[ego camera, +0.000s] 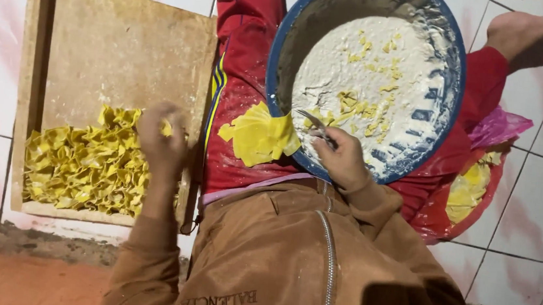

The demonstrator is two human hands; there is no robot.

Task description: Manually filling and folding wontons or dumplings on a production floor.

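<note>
My left hand hovers over a pile of folded yellow dough pieces on a wooden board; it is blurred, so whether it holds a piece is unclear. My right hand grips a metal spoon at the near rim of a blue bowl that rests on my lap. The bowl holds a white filling flecked with yellow. A flat yellow dough sheet lies on my red trouser leg, just left of the bowl.
A red plastic bag with more yellow dough sits at my right side on the white tiled floor. My bare foot shows at the top right. The tiles end in a rough edge along the bottom.
</note>
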